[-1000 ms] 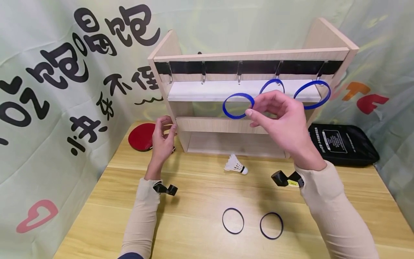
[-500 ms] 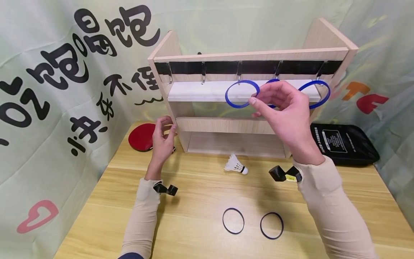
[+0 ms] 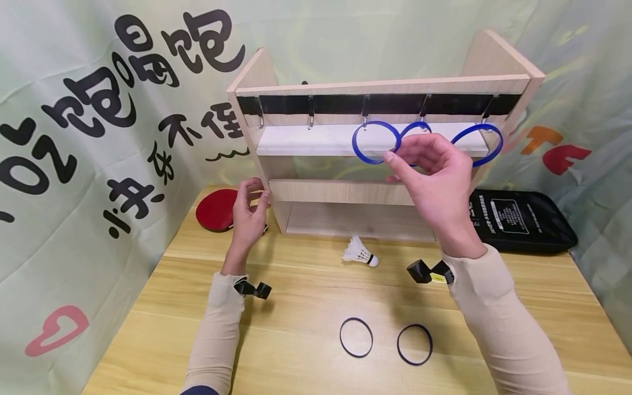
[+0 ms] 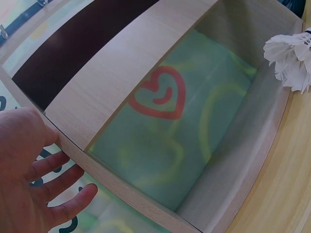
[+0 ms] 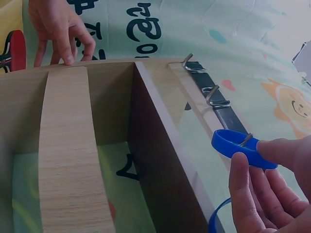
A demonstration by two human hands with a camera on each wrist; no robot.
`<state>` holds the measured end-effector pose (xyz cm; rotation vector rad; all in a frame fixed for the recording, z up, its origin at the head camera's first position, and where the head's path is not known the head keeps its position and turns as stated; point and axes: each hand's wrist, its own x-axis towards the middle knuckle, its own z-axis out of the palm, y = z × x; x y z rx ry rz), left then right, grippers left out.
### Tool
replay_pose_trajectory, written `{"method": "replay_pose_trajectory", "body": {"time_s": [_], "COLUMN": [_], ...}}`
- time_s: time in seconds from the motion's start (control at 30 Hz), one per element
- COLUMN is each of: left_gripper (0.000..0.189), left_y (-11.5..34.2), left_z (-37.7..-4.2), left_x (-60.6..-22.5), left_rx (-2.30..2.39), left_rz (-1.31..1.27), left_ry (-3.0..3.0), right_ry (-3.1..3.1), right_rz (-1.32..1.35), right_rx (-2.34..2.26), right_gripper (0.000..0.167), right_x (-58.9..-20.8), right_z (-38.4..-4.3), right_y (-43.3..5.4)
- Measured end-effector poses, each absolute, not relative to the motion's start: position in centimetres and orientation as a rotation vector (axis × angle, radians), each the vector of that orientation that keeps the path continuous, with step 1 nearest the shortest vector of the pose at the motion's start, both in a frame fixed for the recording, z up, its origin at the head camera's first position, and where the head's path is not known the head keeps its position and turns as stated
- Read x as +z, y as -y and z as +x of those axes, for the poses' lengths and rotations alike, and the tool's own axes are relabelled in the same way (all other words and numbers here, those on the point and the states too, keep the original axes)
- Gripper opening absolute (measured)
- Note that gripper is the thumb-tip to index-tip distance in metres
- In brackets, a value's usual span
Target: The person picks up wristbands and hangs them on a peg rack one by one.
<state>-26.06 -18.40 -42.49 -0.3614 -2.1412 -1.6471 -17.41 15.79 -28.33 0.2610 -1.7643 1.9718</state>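
My right hand (image 3: 436, 181) pinches a blue wristband (image 5: 233, 148) between thumb and fingers, in front of the wooden rack (image 3: 340, 191). In the right wrist view, the tip of a metal hook (image 5: 246, 140) shows inside the band's loop; in the head view the band's top overlaps the middle hook. To the right, two more blue bands hang at hooks: one (image 3: 417, 124) partly behind my fingers, another (image 3: 501, 144) at the far right. My left hand (image 3: 249, 214) touches the rack's left side panel (image 4: 131, 199), its fingers loosely bent and holding nothing.
Two thin dark bands, one left (image 3: 340, 336) and one right (image 3: 431, 345), lie on the table (image 3: 296, 307). A shuttlecock (image 3: 359, 252) lies before the rack. A red table tennis bat (image 3: 215, 210) is at left, a black case (image 3: 528, 222) at right.
My right hand has lifted the blue wristband and shifted it slightly right, bringing its top to the middle hook. The left hand has stayed at the rack's side.
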Motion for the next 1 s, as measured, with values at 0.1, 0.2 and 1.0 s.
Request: {"method": "replay_pose_trajectory", "body": {"time_s": [0.1,0.2,1.0], "left_gripper": [0.031,0.03,0.031], "left_y": [18.4,18.4,18.3], "left_z": [-26.0,-26.0,-25.9], "left_x": [-42.6,-42.6,-42.4], "left_rx": [-1.649,-1.653,-1.635], "left_rz": [-0.357,-0.358,-0.357], "left_ry": [2.142,2.139,2.145], "right_ry": [1.782,1.784,2.012], "right_rz": [0.252,0.256,0.22], "right_rx": [1.968,1.978,1.817], "right_gripper": [0.027,0.025,0.022], "right_x": [-28.8,-29.2,-31.0], "right_z": [-17.5,-17.5,-16.9], "right_y": [-15.8,-15.8,-15.7]}}
